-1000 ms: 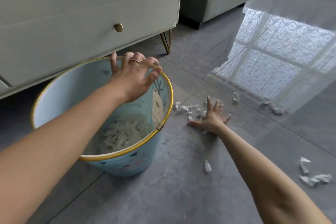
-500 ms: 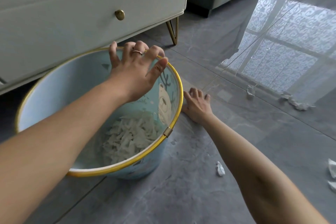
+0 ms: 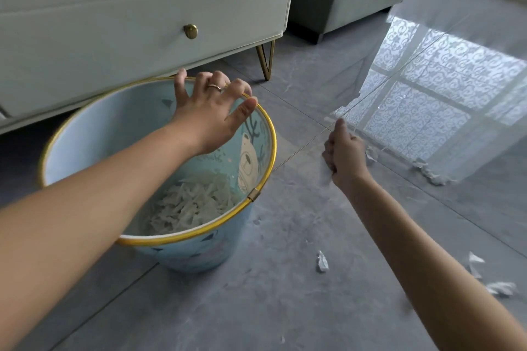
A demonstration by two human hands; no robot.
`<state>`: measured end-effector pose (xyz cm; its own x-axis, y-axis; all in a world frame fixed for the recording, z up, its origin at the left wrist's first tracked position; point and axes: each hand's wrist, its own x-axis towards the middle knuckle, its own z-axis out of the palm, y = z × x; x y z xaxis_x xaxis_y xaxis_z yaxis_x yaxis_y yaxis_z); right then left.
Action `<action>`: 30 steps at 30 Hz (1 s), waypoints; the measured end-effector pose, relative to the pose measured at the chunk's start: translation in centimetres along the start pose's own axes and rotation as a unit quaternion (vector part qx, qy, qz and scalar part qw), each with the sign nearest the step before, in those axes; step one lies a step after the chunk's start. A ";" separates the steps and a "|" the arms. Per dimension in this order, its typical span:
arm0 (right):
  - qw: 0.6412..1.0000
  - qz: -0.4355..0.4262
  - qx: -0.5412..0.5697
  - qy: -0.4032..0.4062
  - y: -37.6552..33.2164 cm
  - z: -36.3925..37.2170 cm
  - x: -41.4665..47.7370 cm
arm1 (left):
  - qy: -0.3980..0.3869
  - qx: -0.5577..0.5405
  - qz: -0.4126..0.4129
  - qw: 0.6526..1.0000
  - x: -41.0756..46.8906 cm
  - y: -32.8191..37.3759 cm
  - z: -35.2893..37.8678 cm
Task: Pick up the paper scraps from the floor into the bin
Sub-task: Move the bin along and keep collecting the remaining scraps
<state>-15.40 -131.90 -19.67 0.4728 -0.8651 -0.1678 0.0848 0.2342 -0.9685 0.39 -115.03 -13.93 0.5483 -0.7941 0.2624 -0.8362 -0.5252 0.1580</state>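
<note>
While the left hand (image 3: 208, 120) gripped the bin (image 3: 85, 134) rim, right hand (image 3: 345, 157) fisted round paper scraps (image 3: 326, 177) just beside it, heap of scraps (image 3: 191, 205) inside, loose scrap (image 3: 322, 262) on the floor (image 3: 256, 308).

**Surface finishes around our hands**
Under our left hand (image 3: 211, 120), the bin (image 3: 182, 236) has a smooth pale-blue wall and a shiny gold metallic rim; the paper scraps (image 3: 191, 205) inside it are crumpled and matt white. Beyond our right hand (image 3: 345, 154), the grey floor (image 3: 256, 308) tile is glossy and reflective. The cabinet (image 3: 114, 23) front looks matt, its knob (image 3: 190, 31) brassy.
</note>
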 end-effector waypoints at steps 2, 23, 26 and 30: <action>0.990 0.037 0.131 -0.041 -4.3 1.2 -2.0 | -0.014 -0.008 -0.005 1.000 0.1 0.3 -0.1; 0.858 -0.099 -0.357 -0.357 -10.1 9.5 -14.2 | -0.045 0.017 -0.012 0.999 -8.5 -4.3 -8.8; 0.904 -0.175 -0.306 -0.242 -9.1 2.9 -13.1 | -0.019 -0.042 0.020 0.999 -9.9 -0.4 -9.1; 0.915 -0.046 -0.401 0.008 -1.5 -10.1 -12.1 | -0.031 -0.038 0.047 0.998 -13.2 5.2 -8.3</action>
<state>-30.14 -126.24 -18.05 0.4822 -0.8728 -0.0751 -0.5503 -0.2351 -0.8012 -11.32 -104.71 -8.70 0.4657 -0.8569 0.2211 -0.8810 -0.4254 0.2071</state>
